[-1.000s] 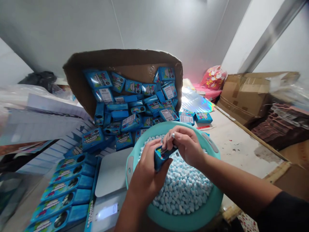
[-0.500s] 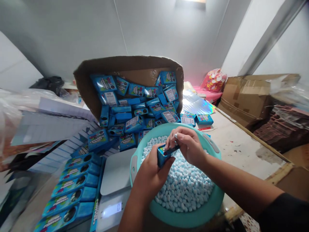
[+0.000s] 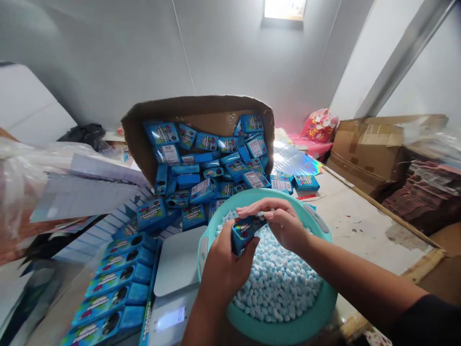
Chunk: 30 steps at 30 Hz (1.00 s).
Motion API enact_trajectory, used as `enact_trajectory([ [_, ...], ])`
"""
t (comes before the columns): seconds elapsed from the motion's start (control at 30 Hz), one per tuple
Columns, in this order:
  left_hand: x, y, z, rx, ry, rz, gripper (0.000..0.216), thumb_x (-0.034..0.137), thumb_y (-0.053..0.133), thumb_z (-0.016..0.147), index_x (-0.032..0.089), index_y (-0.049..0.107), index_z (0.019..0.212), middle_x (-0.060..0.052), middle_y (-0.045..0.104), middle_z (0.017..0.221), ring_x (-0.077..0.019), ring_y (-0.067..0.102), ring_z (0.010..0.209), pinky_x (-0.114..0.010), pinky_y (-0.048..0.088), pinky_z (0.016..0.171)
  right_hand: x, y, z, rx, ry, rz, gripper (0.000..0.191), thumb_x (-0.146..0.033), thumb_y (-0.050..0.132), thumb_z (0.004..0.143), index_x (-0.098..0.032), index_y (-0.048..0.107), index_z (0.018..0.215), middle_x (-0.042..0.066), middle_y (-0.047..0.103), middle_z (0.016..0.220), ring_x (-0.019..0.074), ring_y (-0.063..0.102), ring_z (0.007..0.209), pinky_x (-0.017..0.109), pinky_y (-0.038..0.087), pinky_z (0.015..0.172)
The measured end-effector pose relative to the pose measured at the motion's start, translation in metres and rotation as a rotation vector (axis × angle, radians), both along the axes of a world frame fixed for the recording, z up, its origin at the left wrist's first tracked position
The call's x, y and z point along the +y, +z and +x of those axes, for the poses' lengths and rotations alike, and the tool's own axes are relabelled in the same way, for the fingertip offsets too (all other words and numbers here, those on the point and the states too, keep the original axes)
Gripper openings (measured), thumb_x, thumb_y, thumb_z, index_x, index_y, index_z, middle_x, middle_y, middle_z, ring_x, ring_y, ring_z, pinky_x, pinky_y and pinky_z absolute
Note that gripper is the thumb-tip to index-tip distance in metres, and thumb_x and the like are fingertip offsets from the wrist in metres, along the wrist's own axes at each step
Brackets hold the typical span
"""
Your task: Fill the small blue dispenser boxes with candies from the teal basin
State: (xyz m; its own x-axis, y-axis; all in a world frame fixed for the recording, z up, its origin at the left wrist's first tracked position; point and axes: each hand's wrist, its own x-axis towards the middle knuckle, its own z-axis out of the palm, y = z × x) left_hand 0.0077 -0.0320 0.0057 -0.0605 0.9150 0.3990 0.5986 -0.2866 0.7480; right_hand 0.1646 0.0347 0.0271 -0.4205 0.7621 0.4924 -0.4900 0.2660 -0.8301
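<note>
My left hand [image 3: 226, 259] is closed round a small blue candy box [image 3: 243, 233], held tilted above a turquoise tub [image 3: 284, 331]. Cupped over the far end of that box is my right hand [image 3: 281, 221], its fingers stretched across the top and its thumb below. A few white candies show between the right fingers and thumb at the box end. Pale blue and white candies [image 3: 277, 278] fill much of the tub beneath both hands. How far the box is filled cannot be seen.
A tipped cardboard carton [image 3: 144, 108] behind the tub spills blue boxes [image 3: 205, 190]. Left of the tub stand a digital scale [image 3: 180, 264] and a row of blue boxes with round windows [image 3: 122, 274]. Brown cartons [image 3: 367, 144] stand at the right beyond the table edge.
My right hand has gone from bent, pinching fingers to fingers stretched over the box. The left hand still holds the box, turned slightly. The whole view has shifted a little.
</note>
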Motion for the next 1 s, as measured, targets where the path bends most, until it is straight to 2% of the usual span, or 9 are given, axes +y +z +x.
enact_trajectory([
  [0.27, -0.002, 0.002, 0.001, -0.008, 0.009, 0.025, 0.035, 0.043, 0.065, 0.086, 0.023, 0.06, 0.114, -0.004, 0.073, 0.096, -0.0225, 0.07, 0.088, -0.035, 0.055, 0.078, 0.0, -0.001, 0.003, -0.172, -0.071, 0.154, 0.043, -0.028, 0.041, 0.091, -0.022, 0.078, 0.111, 0.007, 0.074, 0.118, 0.0266, 0.055, 0.131, 0.048, 0.031, 0.118],
  [0.47, 0.001, -0.001, 0.0, 0.016, -0.021, 0.037, 0.037, 0.04, 0.065, 0.086, 0.023, 0.06, 0.118, -0.006, 0.074, 0.102, -0.0229, 0.071, 0.088, -0.034, 0.056, 0.077, -0.004, -0.001, 0.005, -0.283, -0.072, 0.356, 0.042, -0.035, 0.042, 0.097, -0.025, 0.072, 0.124, 0.006, 0.069, 0.129, 0.0252, 0.059, 0.126, 0.047, 0.029, 0.119],
  [0.57, 0.001, 0.0, 0.001, -0.005, -0.012, 0.048, 0.034, 0.04, 0.066, 0.085, 0.023, 0.061, 0.114, -0.005, 0.074, 0.098, -0.0219, 0.071, 0.086, -0.033, 0.056, 0.076, -0.004, -0.001, 0.006, -0.318, -0.065, 0.364, 0.041, -0.037, 0.04, 0.101, -0.029, 0.07, 0.128, 0.004, 0.057, 0.145, 0.0241, 0.049, 0.137, 0.046, 0.03, 0.119],
  [0.67, -0.001, 0.002, 0.005, -0.065, 0.027, 0.081, 0.034, 0.038, 0.067, 0.084, 0.024, 0.061, 0.114, -0.004, 0.074, 0.101, -0.0217, 0.071, 0.089, -0.033, 0.055, 0.079, -0.004, -0.001, 0.009, -0.402, -0.087, 0.352, 0.043, -0.043, 0.039, 0.103, -0.031, 0.065, 0.134, 0.001, 0.035, 0.162, 0.025, 0.032, 0.148, 0.047, 0.021, 0.123],
  [0.73, -0.002, 0.002, 0.007, -0.091, 0.069, 0.098, 0.035, 0.036, 0.068, 0.082, 0.024, 0.06, 0.115, -0.004, 0.074, 0.105, -0.0216, 0.071, 0.092, -0.033, 0.055, 0.081, -0.004, -0.001, 0.011, -0.473, -0.097, 0.369, 0.046, -0.047, 0.037, 0.103, -0.031, 0.062, 0.138, 0.0, 0.024, 0.166, 0.0264, 0.022, 0.152, 0.049, 0.015, 0.124],
  [0.8, -0.003, 0.003, 0.008, -0.106, 0.114, 0.09, 0.037, 0.037, 0.069, 0.081, 0.025, 0.059, 0.114, -0.003, 0.074, 0.104, -0.0212, 0.071, 0.089, -0.032, 0.056, 0.078, -0.003, -0.001, 0.012, -0.511, -0.092, 0.384, 0.047, -0.049, 0.036, 0.103, -0.031, 0.06, 0.14, -0.001, 0.018, 0.168, 0.0275, 0.018, 0.154, 0.05, 0.013, 0.125],
  [0.9, -0.004, 0.003, 0.008, -0.134, 0.14, 0.079, 0.038, 0.039, 0.07, 0.079, 0.025, 0.058, 0.112, -0.002, 0.073, 0.098, -0.0205, 0.071, 0.082, -0.031, 0.056, 0.072, -0.001, 0.0, 0.013, -0.48, -0.102, 0.393, 0.047, -0.048, 0.035, 0.103, -0.033, 0.057, 0.142, -0.001, 0.023, 0.167, 0.0266, 0.022, 0.152, 0.05, 0.015, 0.124],
  [1.0, -0.004, 0.003, 0.007, -0.16, 0.131, 0.106, 0.038, 0.038, 0.072, 0.077, 0.025, 0.057, 0.109, -0.002, 0.073, 0.099, -0.0199, 0.072, 0.084, -0.03, 0.056, 0.074, 0.002, -0.001, 0.01, -0.391, -0.205, 0.352, 0.043, -0.042, 0.037, 0.103, -0.031, 0.059, 0.14, 0.005, 0.045, 0.155, 0.0244, 0.04, 0.142, 0.049, 0.029, 0.119],
])
